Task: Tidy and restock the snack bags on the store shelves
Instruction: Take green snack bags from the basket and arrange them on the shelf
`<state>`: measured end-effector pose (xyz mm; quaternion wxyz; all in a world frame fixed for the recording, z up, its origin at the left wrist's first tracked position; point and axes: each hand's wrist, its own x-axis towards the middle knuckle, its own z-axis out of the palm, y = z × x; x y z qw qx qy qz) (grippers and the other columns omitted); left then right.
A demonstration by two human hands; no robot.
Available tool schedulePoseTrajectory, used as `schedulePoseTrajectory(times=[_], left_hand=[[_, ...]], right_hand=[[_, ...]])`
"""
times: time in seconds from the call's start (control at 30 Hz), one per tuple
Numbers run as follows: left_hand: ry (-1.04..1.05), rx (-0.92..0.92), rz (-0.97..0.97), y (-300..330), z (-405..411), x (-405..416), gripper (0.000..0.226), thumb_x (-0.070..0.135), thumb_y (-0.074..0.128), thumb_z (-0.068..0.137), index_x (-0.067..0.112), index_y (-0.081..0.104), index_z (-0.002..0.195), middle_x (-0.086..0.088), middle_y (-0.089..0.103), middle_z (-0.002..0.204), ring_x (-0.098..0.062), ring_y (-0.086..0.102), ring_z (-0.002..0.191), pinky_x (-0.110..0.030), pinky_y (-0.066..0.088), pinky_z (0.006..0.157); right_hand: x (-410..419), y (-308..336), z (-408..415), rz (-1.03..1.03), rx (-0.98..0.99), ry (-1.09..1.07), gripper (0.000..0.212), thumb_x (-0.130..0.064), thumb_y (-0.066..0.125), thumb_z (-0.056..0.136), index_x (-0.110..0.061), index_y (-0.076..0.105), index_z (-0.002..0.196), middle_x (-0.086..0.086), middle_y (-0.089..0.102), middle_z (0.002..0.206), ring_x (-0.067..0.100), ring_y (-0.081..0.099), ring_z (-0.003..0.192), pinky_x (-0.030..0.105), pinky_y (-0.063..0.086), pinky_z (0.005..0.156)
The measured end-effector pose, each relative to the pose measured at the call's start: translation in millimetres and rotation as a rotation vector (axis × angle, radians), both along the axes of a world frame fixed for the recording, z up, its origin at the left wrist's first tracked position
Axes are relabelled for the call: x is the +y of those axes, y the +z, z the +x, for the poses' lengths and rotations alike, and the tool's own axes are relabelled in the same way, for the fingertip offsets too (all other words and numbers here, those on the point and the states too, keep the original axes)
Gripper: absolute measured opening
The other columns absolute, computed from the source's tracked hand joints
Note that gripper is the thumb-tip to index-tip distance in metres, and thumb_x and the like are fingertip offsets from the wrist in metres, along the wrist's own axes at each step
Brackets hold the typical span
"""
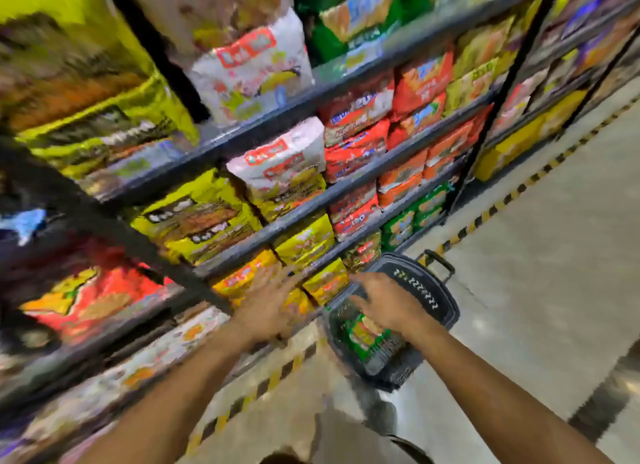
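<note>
Yellow snack bags (325, 281) on low shelf under spread-fingered left hand (268, 306), right hand (388, 304) loosely open over basket (446, 311); blurry reach may topple neighbours.

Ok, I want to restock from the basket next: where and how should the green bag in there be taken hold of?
Probably from above, by its upper edge. The green bag lies inside the dark basket, whose walls block the sides, so only the open top gives access. The right hand already hovers over it, fingers spread; a pinch on the near crimped end would likely lift it out. The blur hides finer detail.
</note>
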<state>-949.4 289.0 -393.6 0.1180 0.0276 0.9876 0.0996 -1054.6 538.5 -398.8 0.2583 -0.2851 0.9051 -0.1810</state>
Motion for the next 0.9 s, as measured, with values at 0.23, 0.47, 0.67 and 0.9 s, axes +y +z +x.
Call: schedulePoseTrajectory(times=[0.23,0.47,0.67,0.9], left_hand=[[0.194,0.169,-0.131,61,151,-90,0.065,0.044,0.049,0.085,0.013,0.057,0.142,-0.013,0.055,0.149,-0.043,0.053,0.134,-0.063,0.045,0.108],[0.523,0.391,-0.297,124,377,-175,0.065,0.045,0.061,0.087,0.021,0.046,0.146,-0.013,0.053,0.150,-0.046,0.050,0.136,-0.064,0.043,0.109],[0.737,0.389,-0.496,183,537,-228,0.066,0.042,0.070,0.088,0.019,0.052,0.147,-0.012,0.050,0.154,-0.043,0.046,0.142,-0.061,0.037,0.113],[0.857,0.352,-0.558,223,632,-284,0.068,0.051,0.052,0.086,0.021,0.054,0.147,-0.010,0.048,0.156,-0.041,0.044,0.143,-0.060,0.035,0.115]], right_hand=[[-128,65,78,-0.060,0.237,0.372,0.053,-0.037,0.059,0.102,-0.017,0.051,0.149,0.009,0.055,0.150,0.028,0.049,0.139,0.036,0.041,0.110],[-268,138,243,-0.249,0.347,0.667,0.046,-0.043,0.059,0.102,-0.021,0.053,0.142,0.005,0.058,0.143,0.026,0.053,0.130,0.045,0.049,0.102],[-366,210,376,-0.376,0.435,0.907,0.047,-0.036,0.059,0.103,-0.024,0.051,0.148,0.003,0.052,0.152,0.025,0.044,0.141,0.040,0.040,0.113],[-455,255,461,-0.447,0.454,0.965,0.054,-0.045,0.055,0.104,-0.032,0.041,0.155,-0.007,0.038,0.162,0.018,0.036,0.148,0.040,0.037,0.117]])
